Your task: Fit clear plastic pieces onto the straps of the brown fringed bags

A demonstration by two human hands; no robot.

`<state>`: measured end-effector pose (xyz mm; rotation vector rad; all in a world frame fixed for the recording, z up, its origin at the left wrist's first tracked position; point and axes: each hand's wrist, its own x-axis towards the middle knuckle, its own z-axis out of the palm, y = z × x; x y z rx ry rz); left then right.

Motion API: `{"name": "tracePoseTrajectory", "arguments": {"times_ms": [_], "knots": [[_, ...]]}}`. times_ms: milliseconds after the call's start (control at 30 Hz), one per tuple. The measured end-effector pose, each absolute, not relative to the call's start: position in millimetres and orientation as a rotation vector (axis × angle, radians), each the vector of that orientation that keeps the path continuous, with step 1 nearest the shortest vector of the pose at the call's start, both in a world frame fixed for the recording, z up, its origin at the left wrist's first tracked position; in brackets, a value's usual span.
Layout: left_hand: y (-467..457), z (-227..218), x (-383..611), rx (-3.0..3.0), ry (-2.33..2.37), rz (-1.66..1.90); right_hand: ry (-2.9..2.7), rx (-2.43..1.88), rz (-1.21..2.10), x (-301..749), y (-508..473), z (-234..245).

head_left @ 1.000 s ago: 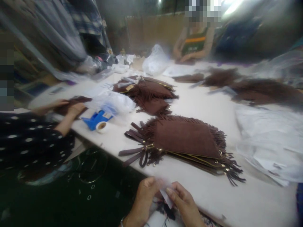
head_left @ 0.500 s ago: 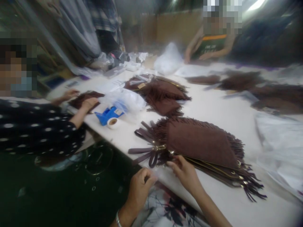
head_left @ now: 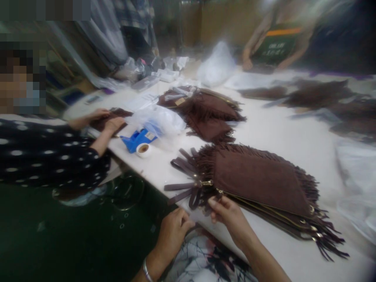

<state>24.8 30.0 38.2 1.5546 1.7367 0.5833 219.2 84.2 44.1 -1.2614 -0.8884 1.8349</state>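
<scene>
A stack of dark brown fringed pouches (head_left: 255, 178) lies on the table before me, zipper edges towards me. Brown wrist straps (head_left: 183, 186) with gold clasps stick out from its left end. My right hand (head_left: 227, 215) is closed in a pinch at the near left corner, on what looks like the zipper pull (head_left: 219, 194) of the top pouch. My left hand (head_left: 174, 227), a silver bangle at its wrist, rests by the table's edge, left of my right hand. Its fingers are curled together, and whatever they may hold is hidden.
Beyond the stack lie more brown pouches (head_left: 205, 117) and clear plastic bags (head_left: 164, 117). A blue tape dispenser (head_left: 136, 139) and a white tape roll (head_left: 143, 150) sit near the left edge. At left a co-worker's hands (head_left: 114, 124) handle a brown piece; another person stands across the table.
My right fingers have closed at the zipper corner, with dark material now showing at them. My left hand stays nearly in place. The view has shifted slightly, moving the table's things rightward.
</scene>
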Motion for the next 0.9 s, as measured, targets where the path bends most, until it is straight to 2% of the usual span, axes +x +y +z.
{"name": "tracePoseTrajectory", "arguments": {"times_ms": [900], "knots": [[54,56,38,1.588,1.478,0.469,-1.013,-1.198,1.874,233,92,40]]}}
